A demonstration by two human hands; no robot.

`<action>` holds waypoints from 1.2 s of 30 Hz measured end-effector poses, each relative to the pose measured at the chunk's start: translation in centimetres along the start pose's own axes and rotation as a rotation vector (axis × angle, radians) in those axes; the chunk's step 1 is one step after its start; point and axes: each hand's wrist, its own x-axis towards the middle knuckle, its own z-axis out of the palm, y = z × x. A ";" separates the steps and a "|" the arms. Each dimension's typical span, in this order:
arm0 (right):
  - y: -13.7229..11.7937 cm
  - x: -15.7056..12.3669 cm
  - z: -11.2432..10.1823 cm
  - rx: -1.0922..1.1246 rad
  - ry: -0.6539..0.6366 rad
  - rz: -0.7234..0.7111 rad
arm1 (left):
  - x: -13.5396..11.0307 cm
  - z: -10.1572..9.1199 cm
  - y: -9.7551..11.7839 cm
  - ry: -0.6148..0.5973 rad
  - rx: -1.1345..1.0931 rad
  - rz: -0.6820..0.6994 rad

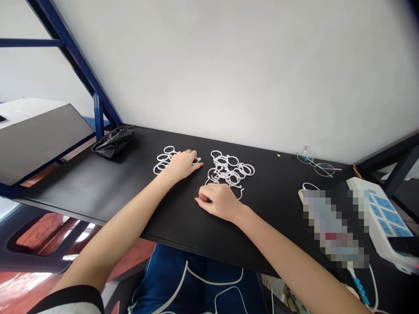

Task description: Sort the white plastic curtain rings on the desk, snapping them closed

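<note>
Two groups of thin white plastic rings, some with small end tabs, lie on the black tabletop [262, 226]. My left hand [183, 165] rests palm down over the right side of the left group of rings [161, 157]. Its thumb is stretched apart from the fingers, and a bit of white ring shows between them. At the near edge of the larger, overlapping right group of rings [233, 161] is my right hand [220, 199]. The fingers there are curled in toward the thumb; what they hold, if anything, is hidden.
A crumpled black plastic bag [114, 141] lies at the back left. On the right are eyeglasses [324, 169], a blurred-out phone [334, 226] with a cable, and a white power strip [382, 218]. Behind the table is a pale wall [229, 78]; a blue metal frame [78, 65] stands left.
</note>
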 end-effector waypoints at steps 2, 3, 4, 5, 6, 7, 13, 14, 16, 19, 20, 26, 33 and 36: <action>-0.2 0.0 -0.1 0.006 -0.021 0.000 | 0.0 -0.1 0.0 -0.006 0.024 -0.031; -0.3 0.1 -0.1 0.006 -0.030 -0.005 | -0.1 -0.1 0.0 -0.007 0.033 -0.040; -0.4 0.1 -0.2 0.002 -0.038 -0.014 | -0.1 -0.2 0.1 -0.005 0.040 -0.045; -0.5 0.1 -0.2 -0.005 -0.047 -0.023 | -0.1 -0.2 0.1 -0.003 0.047 -0.049; -0.6 0.1 -0.2 -0.013 -0.052 -0.033 | -0.1 -0.2 0.2 0.000 0.055 -0.055; -0.6 0.2 -0.2 -0.021 -0.054 -0.042 | -0.1 -0.3 0.2 0.002 0.063 -0.060; -0.7 0.1 0.1 -0.011 0.014 -0.064 | -0.3 -0.4 0.4 -0.007 0.094 -0.073; -0.7 0.1 0.2 -0.007 0.042 -0.072 | -0.3 -0.4 0.3 -0.004 0.089 -0.073; -0.7 0.2 0.3 -0.009 0.132 -0.103 | -0.2 -0.4 0.3 0.039 0.039 -0.059; -0.7 0.2 0.1 -0.037 0.353 -0.123 | -0.2 -0.6 0.7 0.199 -0.205 0.025; -0.7 0.2 0.1 -0.046 0.422 -0.110 | -0.2 -0.8 1.0 0.250 -0.326 0.064; 0.1 0.2 0.1 0.079 0.592 -0.041 | -1.3 -1.4 3.7 0.208 -0.975 0.221; 0.7 0.2 0.4 0.064 0.693 0.005 | -2.5 -0.8 5.7 -0.078 -1.245 0.348; 0.7 0.1 0.4 0.077 0.694 0.044 | -2.6 -0.8 5.9 -0.147 -1.334 0.333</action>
